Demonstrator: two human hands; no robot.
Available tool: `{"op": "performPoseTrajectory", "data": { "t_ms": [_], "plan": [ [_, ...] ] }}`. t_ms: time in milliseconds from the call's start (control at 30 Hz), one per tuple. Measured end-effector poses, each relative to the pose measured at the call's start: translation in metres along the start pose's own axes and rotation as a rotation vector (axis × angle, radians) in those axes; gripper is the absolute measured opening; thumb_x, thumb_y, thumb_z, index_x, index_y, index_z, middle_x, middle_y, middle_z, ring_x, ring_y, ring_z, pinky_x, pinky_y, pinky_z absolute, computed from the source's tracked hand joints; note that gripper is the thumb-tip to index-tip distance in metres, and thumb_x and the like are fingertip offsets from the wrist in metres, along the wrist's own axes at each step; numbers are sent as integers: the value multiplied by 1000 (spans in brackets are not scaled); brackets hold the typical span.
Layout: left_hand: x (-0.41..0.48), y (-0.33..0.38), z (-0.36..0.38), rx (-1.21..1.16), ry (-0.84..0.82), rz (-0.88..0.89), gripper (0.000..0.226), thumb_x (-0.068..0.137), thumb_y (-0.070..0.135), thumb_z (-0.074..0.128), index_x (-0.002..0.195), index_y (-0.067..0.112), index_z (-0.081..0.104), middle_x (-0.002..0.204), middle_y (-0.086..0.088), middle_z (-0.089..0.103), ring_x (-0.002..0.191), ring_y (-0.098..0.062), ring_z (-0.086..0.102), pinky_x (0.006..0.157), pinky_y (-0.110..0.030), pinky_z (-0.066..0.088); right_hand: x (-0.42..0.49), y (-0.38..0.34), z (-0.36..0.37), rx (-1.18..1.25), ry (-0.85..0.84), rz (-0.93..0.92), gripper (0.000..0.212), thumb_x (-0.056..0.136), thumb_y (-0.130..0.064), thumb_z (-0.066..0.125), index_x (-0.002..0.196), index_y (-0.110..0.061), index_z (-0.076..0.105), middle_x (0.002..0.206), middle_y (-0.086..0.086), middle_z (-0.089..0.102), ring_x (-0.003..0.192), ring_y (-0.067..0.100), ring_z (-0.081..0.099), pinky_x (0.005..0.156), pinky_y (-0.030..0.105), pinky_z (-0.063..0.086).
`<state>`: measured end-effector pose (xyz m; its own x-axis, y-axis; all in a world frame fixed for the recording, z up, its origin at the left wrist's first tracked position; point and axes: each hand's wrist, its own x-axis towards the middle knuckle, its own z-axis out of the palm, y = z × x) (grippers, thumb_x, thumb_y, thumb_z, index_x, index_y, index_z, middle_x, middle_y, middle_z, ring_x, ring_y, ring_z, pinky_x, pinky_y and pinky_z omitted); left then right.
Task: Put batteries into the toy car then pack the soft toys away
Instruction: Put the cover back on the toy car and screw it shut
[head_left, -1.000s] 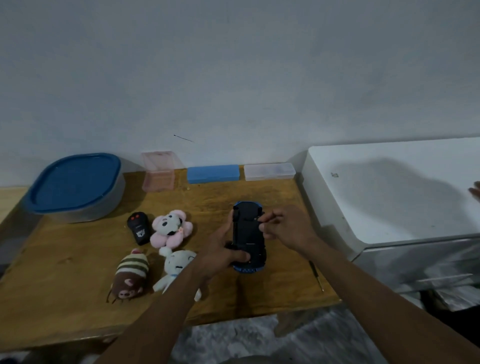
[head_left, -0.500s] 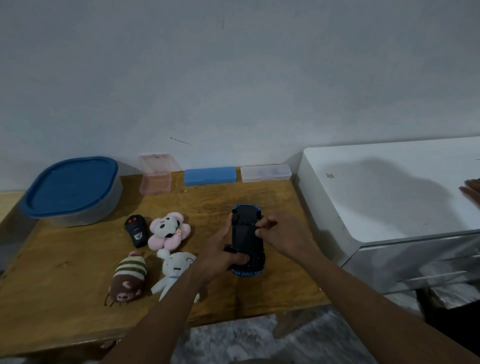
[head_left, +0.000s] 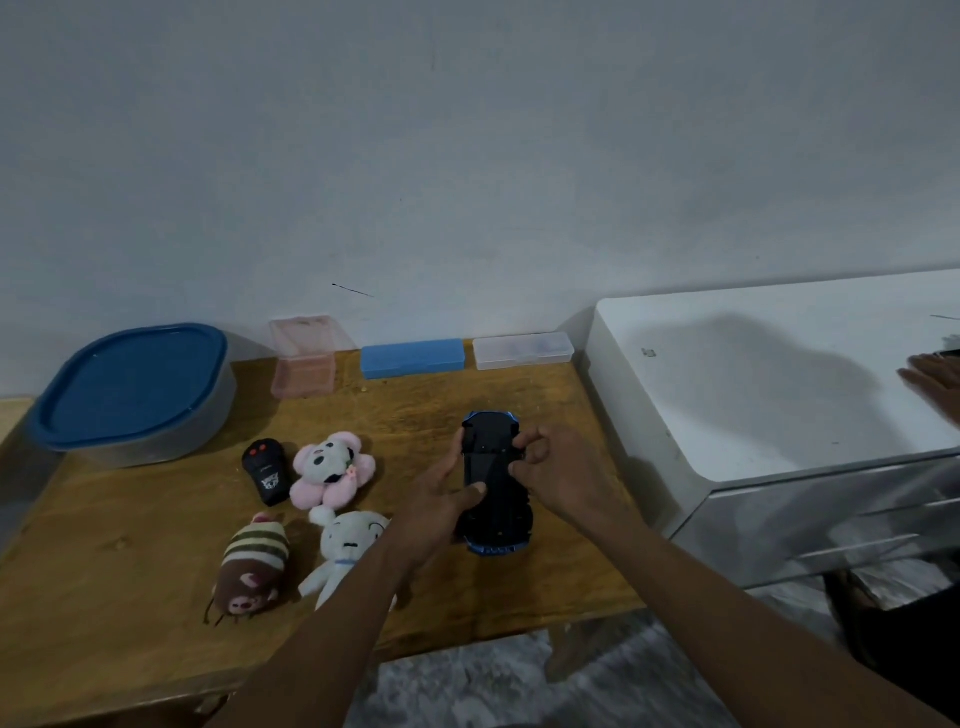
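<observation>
A blue toy car (head_left: 493, 483) lies upside down, black underside up, on the wooden table (head_left: 130, 597). My left hand (head_left: 436, 504) grips its left side with the thumb across the underside. My right hand (head_left: 561, 473) presses on the right of the underside with fingers pinched; whether it holds something small is hidden. Left of the car lie three soft toys: a pink and white one (head_left: 332, 470), a white one (head_left: 345, 551) and a brown striped one (head_left: 252, 569). A black remote control (head_left: 266, 470) lies beside the pink toy.
A grey tub with a blue lid (head_left: 132, 392) stands at the back left. A pink box (head_left: 304, 358), a blue case (head_left: 412, 357) and a clear case (head_left: 523, 351) line the wall. A white cabinet (head_left: 779, 395) adjoins the table's right; another person's hand (head_left: 935, 387) rests there.
My right hand has shifted down onto the car's underside, fingers pinching near its middle. The left hand keeps its grip. The other person's hand has come further into view on the cabinet.
</observation>
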<state>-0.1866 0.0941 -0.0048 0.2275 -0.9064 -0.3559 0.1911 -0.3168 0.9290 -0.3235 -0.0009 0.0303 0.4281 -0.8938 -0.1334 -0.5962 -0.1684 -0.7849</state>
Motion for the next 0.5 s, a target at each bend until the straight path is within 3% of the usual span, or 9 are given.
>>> {"op": "performPoseTrajectory", "data": {
  "t_ms": [100,267,400,500],
  "plan": [
    [2,-1,-2,5,19,3,71,95,7,55,147,44,24,136,2,56,116,-26,60,98,-55,48,0,0,2,29,25,13,30,76,-12,75,97,-22,56,77,0,63,72,10,61,67,28,56],
    [6,-3,-7,63,42,5,73,84,19,62,137,58,32,139,6,55,121,-24,57,102,-53,46,-1,-1,4,88,26,61,35,74,-11,77,97,-21,51,78,-1,61,73,12,61,65,27,53],
    [5,-4,-6,20,25,-19,71,91,12,60,143,50,31,134,5,59,116,-26,60,97,-54,49,-1,2,2,114,14,68,31,77,-10,74,97,-19,52,83,1,62,76,11,61,63,25,53],
    [6,-5,-2,-22,-11,-12,68,94,9,58,144,46,32,133,2,59,116,-27,60,94,-55,51,1,8,-2,126,-1,78,26,81,-10,71,98,-18,53,83,3,63,79,16,64,74,35,58]
  ]
}}
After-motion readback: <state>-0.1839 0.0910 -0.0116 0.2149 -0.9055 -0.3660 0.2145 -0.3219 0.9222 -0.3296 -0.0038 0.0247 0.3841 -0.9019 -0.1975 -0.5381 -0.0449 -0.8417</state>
